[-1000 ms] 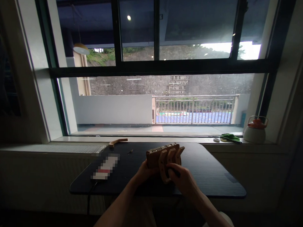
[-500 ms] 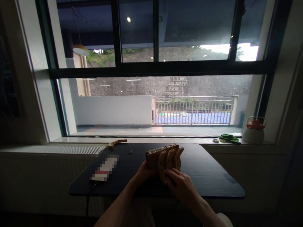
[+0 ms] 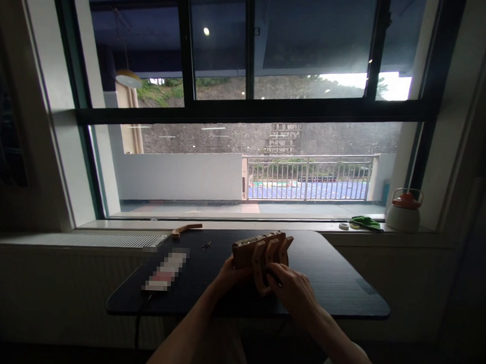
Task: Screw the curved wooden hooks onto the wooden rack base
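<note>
A brown block-like piece point(image 3: 242, 259) with a pale, ridged top edge is held tilted above the dark table point(image 3: 339, 281). Three bent wooden pieces point(image 3: 258, 265) stand out from its near side in a row, with small dark holes in them. My left hand point(image 3: 228, 277) grips the block at its lower left, the fingers partly behind it. At the right, my right hand point(image 3: 289, 283) has its fingers closed around the lower part of the bent pieces, between the left and middle ones. Its fingertips are partly hidden, and I cannot tell whether they pinch something small.
A loose bent wooden piece point(image 3: 185, 230) lies at the table's far left edge, near some small dark bits point(image 3: 207, 245). A pixelated object point(image 3: 166, 269) with a cord lies at left. The windowsill holds a white-and-orange pot point(image 3: 403, 213), a green cloth-like item point(image 3: 367, 223) and tape rolls point(image 3: 344, 226).
My right hand has shifted slightly upward along the bent pieces, and its fingers reach farther between them. My left hand keeps its hold. The whole view has moved a little.
</note>
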The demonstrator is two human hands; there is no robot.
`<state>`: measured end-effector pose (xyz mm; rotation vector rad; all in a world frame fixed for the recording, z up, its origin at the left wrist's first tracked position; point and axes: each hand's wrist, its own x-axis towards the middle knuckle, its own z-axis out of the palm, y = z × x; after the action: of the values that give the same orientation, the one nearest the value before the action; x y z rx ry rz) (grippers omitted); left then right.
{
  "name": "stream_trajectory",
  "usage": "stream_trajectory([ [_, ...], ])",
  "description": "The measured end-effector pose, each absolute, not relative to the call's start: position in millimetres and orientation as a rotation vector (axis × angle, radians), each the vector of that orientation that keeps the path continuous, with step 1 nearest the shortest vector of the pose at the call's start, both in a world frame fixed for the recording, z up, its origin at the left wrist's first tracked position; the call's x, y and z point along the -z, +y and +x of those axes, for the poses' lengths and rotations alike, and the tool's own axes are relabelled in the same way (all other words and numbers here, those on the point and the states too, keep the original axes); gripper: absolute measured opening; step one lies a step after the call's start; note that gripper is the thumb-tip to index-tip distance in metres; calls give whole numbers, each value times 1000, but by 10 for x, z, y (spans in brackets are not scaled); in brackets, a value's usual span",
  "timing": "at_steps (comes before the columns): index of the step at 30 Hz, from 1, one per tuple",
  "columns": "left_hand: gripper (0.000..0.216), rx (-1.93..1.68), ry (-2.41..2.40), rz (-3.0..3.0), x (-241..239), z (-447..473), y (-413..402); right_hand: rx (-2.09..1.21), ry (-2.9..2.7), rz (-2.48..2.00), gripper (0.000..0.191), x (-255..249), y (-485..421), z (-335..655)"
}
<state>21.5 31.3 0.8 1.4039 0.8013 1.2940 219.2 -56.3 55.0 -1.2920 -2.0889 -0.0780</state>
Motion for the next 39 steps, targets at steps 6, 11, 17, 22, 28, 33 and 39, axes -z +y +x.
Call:
stream_trajectory([
  [6, 58, -1380, 689, 1301, -73, 269, 269, 284, -2235, -1335, 24, -610, -531, 2156],
  [11, 59, -1351, 732, 1232, -58, 270, 309, 403, -2289, -1333, 23, -614, -505, 2103],
  [17, 58, -1322, 677, 1256, -21, 245, 342, 38, -2034, -1288, 25, -493, -401, 2132],
  [22, 56, -1335, 698, 1269, -7, 259, 359, -410, -1708, -1294, 33, -335, -258, 2132],
  [28, 59, -1360, 743, 1308, -11, 274, 359, 73, -2009, -1413, 23, -588, -438, 2124],
  [33, 60, -1360, 754, 1326, -24, 264, 348, 443, -2291, -1372, 22, -646, -502, 2112],
  [39, 57, -1312, 693, 1369, -22, 254, 354, -88, -1876, -1395, 19, -389, -332, 2111],
])
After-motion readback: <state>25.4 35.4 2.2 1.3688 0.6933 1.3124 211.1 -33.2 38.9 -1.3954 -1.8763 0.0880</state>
